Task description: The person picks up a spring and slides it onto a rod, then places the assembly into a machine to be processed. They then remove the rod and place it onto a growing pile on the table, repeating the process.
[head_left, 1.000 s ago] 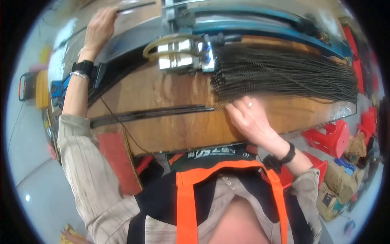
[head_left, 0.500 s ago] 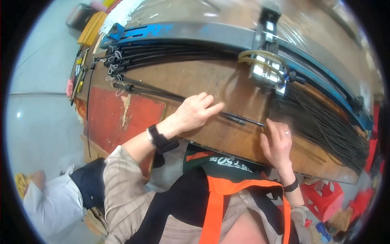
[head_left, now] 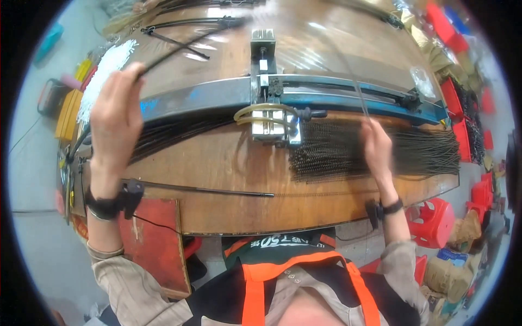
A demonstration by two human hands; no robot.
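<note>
My left hand (head_left: 117, 117) is raised at the left, fingers closed round a thin black tube (head_left: 176, 51) that runs up toward the far side of the bench. Above the right part of the bench, my right hand (head_left: 377, 146) is closed on a long thin strand (head_left: 356, 81), blurred by motion and reaching upward. Beneath that hand lies a bundle of long dark coil springs (head_left: 331, 149). A second black tube (head_left: 217, 190) rests on the bench between my arms, and a thin spring lies in line with its right end.
A blue-grey metal rail (head_left: 212, 89) crosses the wooden bench, carrying a clamp block (head_left: 268, 124) with a yellowish hose. Black tubes (head_left: 185, 127) are bundled along the rail. White strands (head_left: 106, 79) lie at the far left. A red stool (head_left: 435, 223) stands right of the bench.
Both hands have moved up and away from the bench front, the left one to the far left with a black tube. The right hand now grips a strand. The view has shifted.
</note>
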